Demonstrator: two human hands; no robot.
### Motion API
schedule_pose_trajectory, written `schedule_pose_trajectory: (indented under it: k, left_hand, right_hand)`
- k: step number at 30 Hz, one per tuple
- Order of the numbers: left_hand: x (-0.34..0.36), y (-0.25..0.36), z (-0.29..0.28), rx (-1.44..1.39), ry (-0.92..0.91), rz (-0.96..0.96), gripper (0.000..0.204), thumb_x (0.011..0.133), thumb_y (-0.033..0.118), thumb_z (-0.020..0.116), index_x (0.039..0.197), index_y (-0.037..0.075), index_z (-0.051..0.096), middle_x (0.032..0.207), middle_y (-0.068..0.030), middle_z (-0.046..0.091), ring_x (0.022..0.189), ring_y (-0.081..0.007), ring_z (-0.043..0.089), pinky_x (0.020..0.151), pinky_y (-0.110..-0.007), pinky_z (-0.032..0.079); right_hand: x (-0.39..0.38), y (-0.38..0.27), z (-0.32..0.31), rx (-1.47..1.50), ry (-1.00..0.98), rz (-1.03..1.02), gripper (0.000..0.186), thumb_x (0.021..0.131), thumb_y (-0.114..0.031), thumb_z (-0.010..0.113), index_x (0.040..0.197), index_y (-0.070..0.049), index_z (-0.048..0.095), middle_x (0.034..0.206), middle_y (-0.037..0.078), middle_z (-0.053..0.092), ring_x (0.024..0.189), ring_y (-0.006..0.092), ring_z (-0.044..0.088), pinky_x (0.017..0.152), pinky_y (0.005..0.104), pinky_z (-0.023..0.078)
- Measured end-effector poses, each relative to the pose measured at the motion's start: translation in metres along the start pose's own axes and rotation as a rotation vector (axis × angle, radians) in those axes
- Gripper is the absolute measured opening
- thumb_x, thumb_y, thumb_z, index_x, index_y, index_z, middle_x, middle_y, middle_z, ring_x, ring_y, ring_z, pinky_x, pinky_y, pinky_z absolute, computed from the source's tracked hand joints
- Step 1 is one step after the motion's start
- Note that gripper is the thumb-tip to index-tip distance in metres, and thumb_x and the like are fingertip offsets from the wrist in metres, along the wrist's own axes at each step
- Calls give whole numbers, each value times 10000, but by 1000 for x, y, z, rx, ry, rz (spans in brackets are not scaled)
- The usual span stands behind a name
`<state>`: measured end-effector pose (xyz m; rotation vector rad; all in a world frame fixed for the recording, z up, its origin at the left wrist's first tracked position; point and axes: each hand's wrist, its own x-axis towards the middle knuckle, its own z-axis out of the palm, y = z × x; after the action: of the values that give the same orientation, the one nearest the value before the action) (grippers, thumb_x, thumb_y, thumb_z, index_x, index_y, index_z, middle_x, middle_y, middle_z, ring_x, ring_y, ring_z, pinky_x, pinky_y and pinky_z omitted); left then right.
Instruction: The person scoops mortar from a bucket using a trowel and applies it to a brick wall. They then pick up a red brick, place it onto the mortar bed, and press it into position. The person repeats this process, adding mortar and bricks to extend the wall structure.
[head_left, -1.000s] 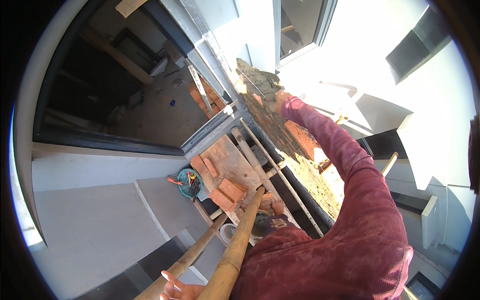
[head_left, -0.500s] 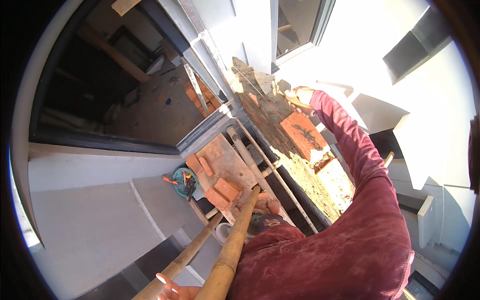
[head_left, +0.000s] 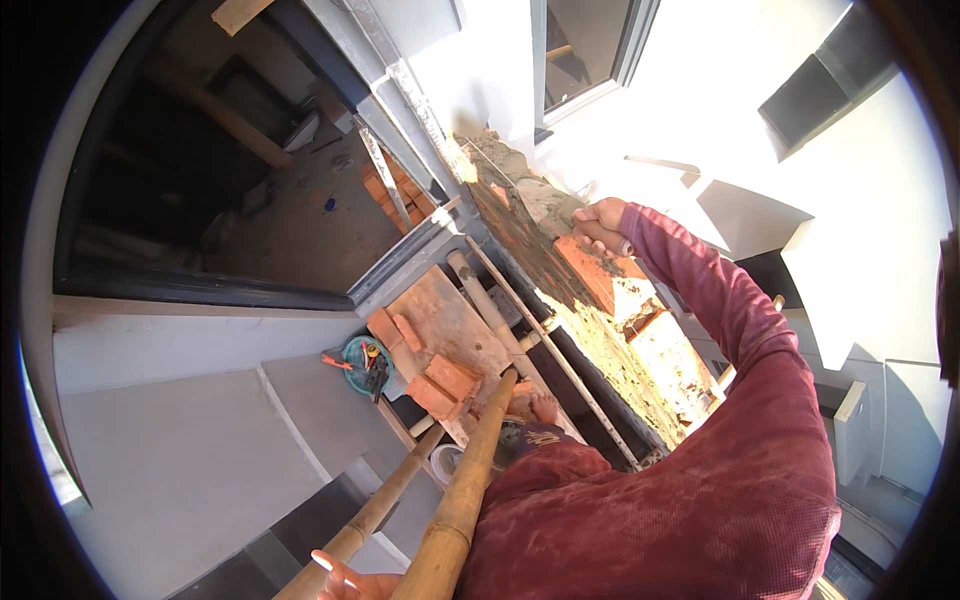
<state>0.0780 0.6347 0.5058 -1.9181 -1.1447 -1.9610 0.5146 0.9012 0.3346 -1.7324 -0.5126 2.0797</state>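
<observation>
My right hand [head_left: 603,222] is closed around the handle of a trowel [head_left: 626,247], over the top of the wall. The trowel's blade is hard to make out against the grey mortar [head_left: 548,205] beside it. Just below that hand, a red-orange brick [head_left: 598,275] lies on the wall, smeared with mortar. At the bottom edge, my left hand [head_left: 352,582] shows beside a thick bamboo pole [head_left: 462,490], its fingers stretched apart. Part of that hand is hidden behind the pole, and nothing shows in its fingers.
Loose bricks [head_left: 452,377] rest on a plywood board [head_left: 440,310] by my bare foot [head_left: 544,407]. A teal bucket of tools [head_left: 368,362] stands near the board's left edge. Dark gaps run between the scaffold poles and the wall. A framed window opening [head_left: 230,180] is at upper left.
My right hand has drawn slightly back toward me with the trowel, which has turned so its handle end points down and right. The left hand has barely moved.
</observation>
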Motion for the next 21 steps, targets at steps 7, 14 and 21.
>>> schedule_pose_trajectory:
  k: [7, 14, 21]
  left_hand:
    - [3, 3, 5, -30, 47, -13, 1124, 769, 701, 582, 1515, 57, 42, 1357, -273, 331, 1095, -420, 488, 997, -698, 318]
    - [4, -1, 1, -107, 46, -48, 1152, 720, 647, 686, 1521, 93, 71, 1366, -229, 369, 1156, -387, 475, 1029, -677, 298]
    - [7, 0, 1, -62, 15, -6, 1137, 758, 696, 601, 1517, 63, 39, 1381, -288, 296, 1123, -433, 465, 1017, -725, 284]
  right_hand:
    - [-23, -21, 3, -102, -65, -72, 339, 978, -384, 473, 939, -55, 548, 682, 42, 566, 472, 138, 548, 384, 308, 457]
    - [20, -23, -25, 316, -211, 136, 364, 955, -408, 510, 959, -45, 520, 728, 44, 564, 522, 144, 562, 417, 307, 486]
    - [-7, -13, 11, -33, -104, 77, 346, 971, -369, 493, 997, -24, 511, 696, 51, 553, 476, 129, 539, 389, 280, 469]
